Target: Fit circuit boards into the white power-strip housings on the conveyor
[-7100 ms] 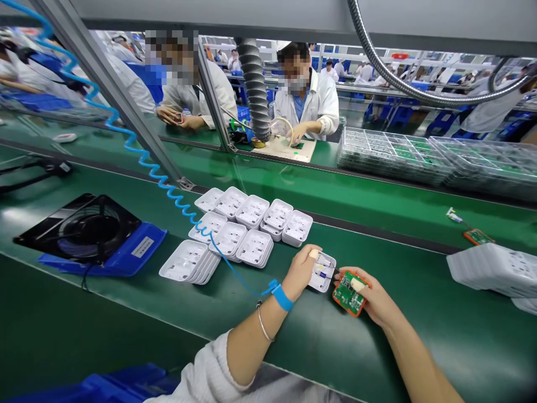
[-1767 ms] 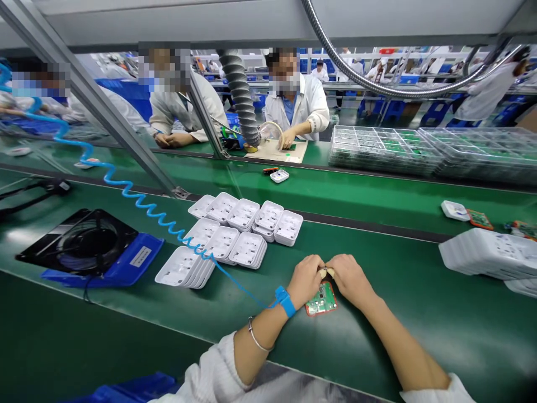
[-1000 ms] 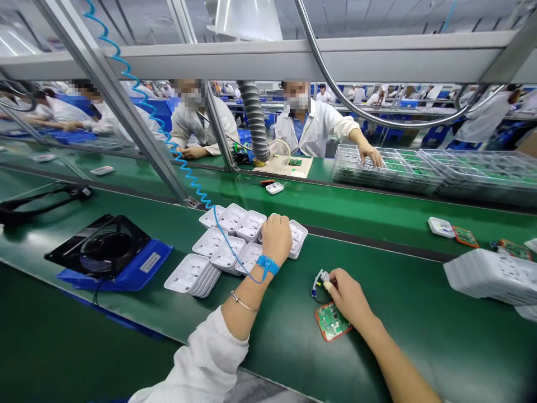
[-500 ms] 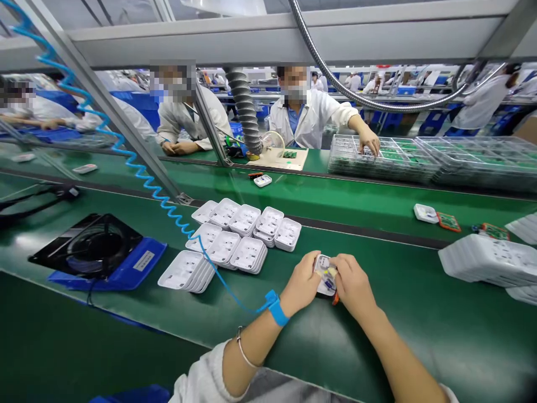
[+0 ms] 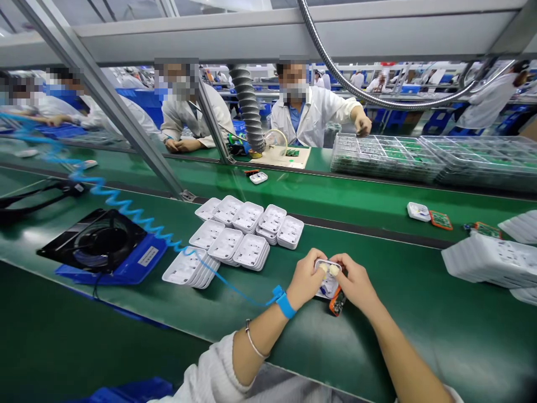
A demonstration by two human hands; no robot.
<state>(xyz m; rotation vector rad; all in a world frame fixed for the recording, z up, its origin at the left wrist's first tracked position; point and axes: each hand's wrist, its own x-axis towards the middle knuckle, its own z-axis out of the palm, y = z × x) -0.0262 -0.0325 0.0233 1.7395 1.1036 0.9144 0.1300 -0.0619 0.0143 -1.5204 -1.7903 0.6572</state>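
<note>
Between my two hands is a small white plastic housing [image 5: 330,289], its open side up, with a blue part and thin wires inside. My left hand [image 5: 307,278] grips its left side, the thumb pressed in near the top; a blue strap circles that wrist. My right hand [image 5: 356,280] grips the right side, its thumb inside too. Both thumb tips look pale and covered. Below the housing's right corner hangs or lies an orange-edged circuit board [image 5: 337,303], partly hidden by my right hand. Whether the housing touches the bench I cannot tell.
Stacks of white housings [image 5: 250,250] stand left of my hands, more stacks [image 5: 482,260] at the right. A black fan [image 5: 104,240] rests on a blue base. A coiled blue cord [image 5: 121,204] runs to my wrist. Beyond the conveyor [image 5: 352,196], a co-worker [image 5: 302,112] sits beside clear trays [image 5: 386,157].
My thumbs have shifted on the housing, and more of the orange-edged board shows below it. Housings on the conveyor have moved left. The co-worker's hand has lifted off the trays.
</note>
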